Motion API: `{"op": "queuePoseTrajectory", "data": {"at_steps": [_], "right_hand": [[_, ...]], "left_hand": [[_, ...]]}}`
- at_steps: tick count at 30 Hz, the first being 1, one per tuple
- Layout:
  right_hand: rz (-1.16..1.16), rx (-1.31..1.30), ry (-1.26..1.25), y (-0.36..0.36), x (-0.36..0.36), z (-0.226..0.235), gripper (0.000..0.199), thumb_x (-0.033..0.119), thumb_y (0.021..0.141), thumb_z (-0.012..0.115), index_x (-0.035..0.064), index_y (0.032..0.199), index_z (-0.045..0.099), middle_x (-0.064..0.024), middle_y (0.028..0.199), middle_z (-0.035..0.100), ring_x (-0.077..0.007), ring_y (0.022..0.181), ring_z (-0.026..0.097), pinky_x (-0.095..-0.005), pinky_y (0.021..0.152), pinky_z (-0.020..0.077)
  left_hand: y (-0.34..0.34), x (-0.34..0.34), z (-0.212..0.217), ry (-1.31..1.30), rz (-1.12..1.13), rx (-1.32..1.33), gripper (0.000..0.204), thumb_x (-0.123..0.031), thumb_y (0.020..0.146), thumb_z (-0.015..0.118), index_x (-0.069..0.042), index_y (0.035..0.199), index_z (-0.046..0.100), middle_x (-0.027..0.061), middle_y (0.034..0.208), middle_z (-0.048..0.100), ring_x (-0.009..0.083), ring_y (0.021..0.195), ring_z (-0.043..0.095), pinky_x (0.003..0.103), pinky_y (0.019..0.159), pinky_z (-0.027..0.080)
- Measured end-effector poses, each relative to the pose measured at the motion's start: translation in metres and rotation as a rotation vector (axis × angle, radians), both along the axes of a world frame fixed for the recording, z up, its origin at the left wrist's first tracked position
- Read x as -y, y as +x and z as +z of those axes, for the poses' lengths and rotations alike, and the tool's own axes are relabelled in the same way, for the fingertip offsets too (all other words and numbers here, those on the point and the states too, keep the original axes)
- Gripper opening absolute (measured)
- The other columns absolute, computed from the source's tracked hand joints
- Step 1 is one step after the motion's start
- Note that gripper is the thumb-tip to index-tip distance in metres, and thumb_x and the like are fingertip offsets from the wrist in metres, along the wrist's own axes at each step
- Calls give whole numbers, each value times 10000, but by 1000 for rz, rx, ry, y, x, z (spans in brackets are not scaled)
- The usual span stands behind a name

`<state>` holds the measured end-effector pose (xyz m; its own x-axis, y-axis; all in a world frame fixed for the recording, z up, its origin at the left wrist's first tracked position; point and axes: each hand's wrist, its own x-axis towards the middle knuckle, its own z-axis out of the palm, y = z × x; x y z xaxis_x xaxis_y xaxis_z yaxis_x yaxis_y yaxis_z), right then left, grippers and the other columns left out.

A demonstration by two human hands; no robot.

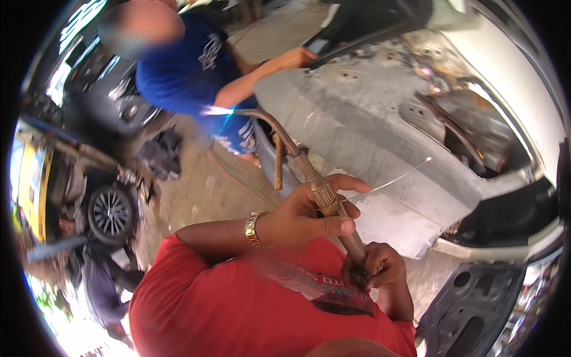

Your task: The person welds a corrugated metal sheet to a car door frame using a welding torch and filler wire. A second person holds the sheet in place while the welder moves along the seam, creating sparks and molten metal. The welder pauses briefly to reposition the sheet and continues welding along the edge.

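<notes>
A brass gas welding torch [322,193] runs slantwise before my chest, its bent tip pointing up and left. At that tip burns a bright white-blue flame [221,111]. My left hand [300,214], with a gold watch on the wrist, is closed round the torch near its ribbed collar. A thin filler rod [397,179] sticks out to the right from between its fingers. My right hand [383,268] grips the torch's rear end, its fingers pinched about the valve area, which they partly hide. The torch is held above a bare grey metal car panel [333,113].
A co-worker in blue [190,71] stands beyond the panel, a hand [297,58] on its dark-trimmed edge, close to the flame's side. White car bodywork [499,53] lies right. A wheel [111,213] stands left; thin hoses [238,178] cross the floor. A dark panel [476,309] is lower right.
</notes>
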<state>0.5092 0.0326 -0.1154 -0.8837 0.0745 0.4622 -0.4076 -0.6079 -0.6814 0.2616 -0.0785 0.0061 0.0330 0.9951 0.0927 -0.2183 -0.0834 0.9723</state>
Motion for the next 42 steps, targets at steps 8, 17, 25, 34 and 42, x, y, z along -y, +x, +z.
{"op": "queuePoseTrajectory", "data": {"at_steps": [8, 17, 25, 34, 42], "right_hand": [[478, 532, 149, -39, -28, 16, 299, 109, 782, 923, 24, 846, 643, -129, 988, 725, -209, 823, 690, -384, 689, 576], [568, 412, 110, -161, 59, -5, 932, 233, 808, 924, 64, 1587, 442, -130, 1404, 582, -229, 1110, 689, -401, 928, 588], [-1017, 502, 1363, -93, -28, 84, 685, 222, 914, 834, 104, 1522, 541, -145, 1523, 591, -303, 1374, 581, -444, 1138, 473], [-1530, 1158, 2260, 13, -155, 172, 447, 215, 950, 711, 85, 1366, 613, -160, 1268, 625, -361, 1262, 592, -524, 1020, 532], [-1513, 978, 2486, 11, -199, 164, 193, 134, 943, 625, 47, 1104, 688, -159, 1053, 701, -376, 1035, 701, -474, 860, 601]], "left_hand": [[8, 85, -31, -52, 487, 275, 625, -426, 1051, 655, -43, 1510, 473, 83, 1108, 691, 156, 1038, 669, 308, 856, 544], [-34, 148, -56, -93, 1194, 543, 419, -557, 1082, 566, -140, 1041, 591, 11, 865, 595, 139, 796, 561, 289, 720, 451], [-84, 221, -102, 3, 1315, 671, 392, -520, 1065, 631, -135, 999, 606, -1, 831, 618, 140, 788, 612, 285, 703, 492], [-110, 227, -132, -29, 1206, 723, 349, -477, 1066, 653, -137, 996, 612, -8, 863, 630, 123, 794, 629, 284, 709, 528], [-105, 223, -136, -59, 1194, 709, 345, -461, 1079, 636, -129, 991, 604, -8, 865, 620, 136, 791, 626, 298, 728, 530]]}}
